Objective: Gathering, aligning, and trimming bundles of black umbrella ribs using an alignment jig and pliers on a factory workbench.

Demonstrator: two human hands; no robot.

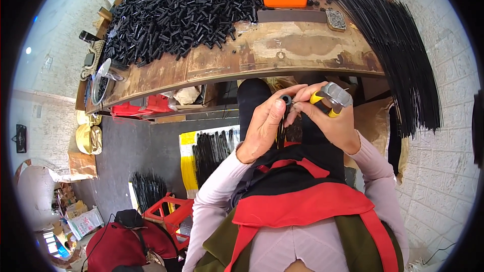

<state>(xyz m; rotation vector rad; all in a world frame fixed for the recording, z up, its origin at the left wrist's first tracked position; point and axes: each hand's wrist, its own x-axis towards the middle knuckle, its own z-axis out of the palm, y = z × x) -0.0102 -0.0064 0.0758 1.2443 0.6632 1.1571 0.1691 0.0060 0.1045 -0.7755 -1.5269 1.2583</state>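
Between the fingers of my left hand point(266, 120) is a small dark tube point(286, 100), its round open end turned up. Thin black strands hang down below it, partly hidden by the hand. My right hand point(330, 125) is closed, thumb and index finger pinching at the tube's right side; a thin, pale piece seems to show there, too small to make out. Lodged in the same right hand is a hand tool with a grey metal head point(339, 93) and yellow grips, resembling pliers. Both hands are over my lap, in front of the table's near edge.
On the wooden workbench point(212, 64) lies a large heap of black tubes point(186, 12). An orange tin point(285, 2) and a tray of small metal bits point(336, 20) stand near the back. Long black rods point(411, 65) overhang the right end. More black rods point(212, 153) lie at lower left.
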